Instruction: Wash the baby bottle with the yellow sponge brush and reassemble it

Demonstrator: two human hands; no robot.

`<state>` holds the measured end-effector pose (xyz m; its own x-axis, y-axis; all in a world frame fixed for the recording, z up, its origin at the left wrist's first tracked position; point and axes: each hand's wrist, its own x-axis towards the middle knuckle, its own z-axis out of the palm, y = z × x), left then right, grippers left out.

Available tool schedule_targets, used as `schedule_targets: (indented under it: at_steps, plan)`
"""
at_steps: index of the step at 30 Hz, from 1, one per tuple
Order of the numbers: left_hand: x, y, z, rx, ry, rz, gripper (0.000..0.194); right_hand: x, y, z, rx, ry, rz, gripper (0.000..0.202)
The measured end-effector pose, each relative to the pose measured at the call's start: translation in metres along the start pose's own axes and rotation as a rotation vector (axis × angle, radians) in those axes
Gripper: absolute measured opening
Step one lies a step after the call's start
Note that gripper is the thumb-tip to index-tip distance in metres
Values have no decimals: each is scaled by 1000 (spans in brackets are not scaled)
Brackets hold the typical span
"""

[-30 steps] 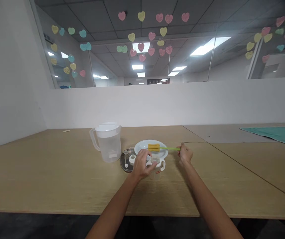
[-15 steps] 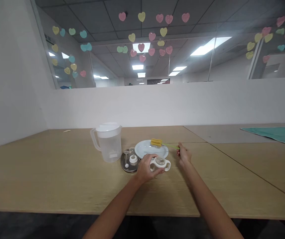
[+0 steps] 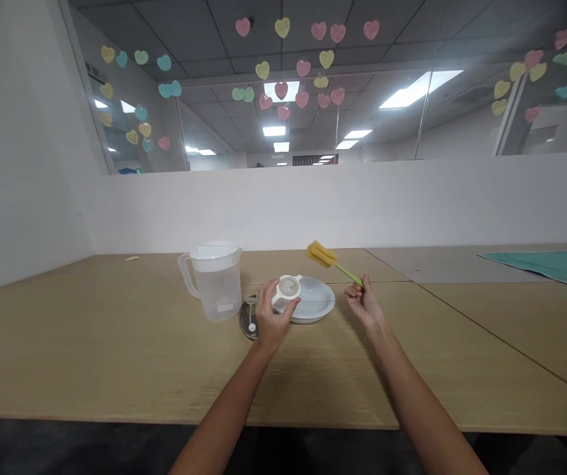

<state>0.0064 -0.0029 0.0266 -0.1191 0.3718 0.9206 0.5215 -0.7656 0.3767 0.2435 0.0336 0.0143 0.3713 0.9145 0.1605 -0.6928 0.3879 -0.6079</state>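
Note:
My left hand [image 3: 273, 315] is closed around a baby bottle [image 3: 289, 287] with a white two-handled collar, its round mouth tilted toward me, over the left side of a white basin [image 3: 316, 307]. Between the thumb and fingers of my right hand [image 3: 364, 305] is the thin green handle of a bottle brush [image 3: 322, 254]. Its yellow sponge head is raised above the basin's far rim, apart from the bottle. A round metal tray [image 3: 245, 323] lies left of the basin, partly hidden by my left hand. On it rests a straw piece [image 3: 251, 315] with a small white end.
A clear plastic pitcher [image 3: 219, 287] with a white lid stands left of the tray. A teal cloth [image 3: 550, 267] lies at the far right of the wooden table [image 3: 115, 356]. A low white wall [image 3: 343, 204] with glass above it rises behind.
My left hand has lifted the bottle up and to the left and tipped its mouth toward me. My right hand has raised the brush head from the basin.

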Motion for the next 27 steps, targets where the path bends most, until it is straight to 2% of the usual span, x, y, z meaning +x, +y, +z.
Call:
schedule_targets:
  at_steps: [4,8,14,18,22,24,27]
  plan:
    - [5,-10,1,69,-22,40,44,-7,3,8,-76,-72,6,38]
    - [8,-22,-2,152,-73,71,41,-9,6,10,-196,-53,-82,43]
    - [9,-26,-8,291,-302,230,39,-8,1,7,-311,27,-245,46]
    - [6,-19,0,327,-486,358,42,-13,7,12,-432,-45,-204,49]
    - [5,-16,9,337,-501,397,45,-18,16,19,-500,-149,-134,51]
    - [7,-18,9,353,-457,382,46,-16,18,18,-476,-87,-158,51]
    - [9,-26,5,376,-392,338,47,-7,15,10,-449,141,-258,52]
